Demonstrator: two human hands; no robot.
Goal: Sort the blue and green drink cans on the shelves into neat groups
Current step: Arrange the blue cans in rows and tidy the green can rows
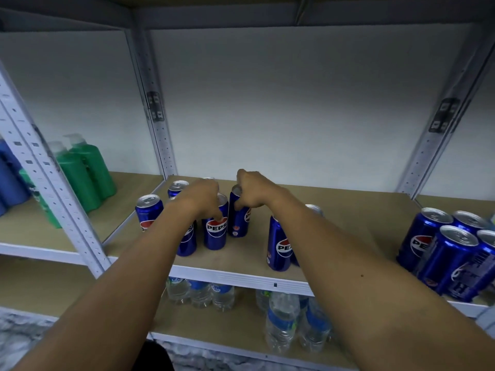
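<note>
The big shelf (241, 275) is white metal with a tan board. Everything here is told from that shelf.

On the bay to its left stand green bottles (83, 170) with pump tops. On the board under it stand clear water bottles (281, 322).

On the bay to its right, blue cans (444, 253) sit packed close together.

On the shelf board, left side, more blue cans (149, 212) stand in a small bunch. Two blue cans (277, 243) stand apart near the front edge, partly behind the right arm.

The left hand (199, 198) reaches over the bunch. Its fingers curl around the top of the front can (215, 231).

The right hand (250, 192) grips the top of the next can (238, 219), which stands just beside the front can.
</note>
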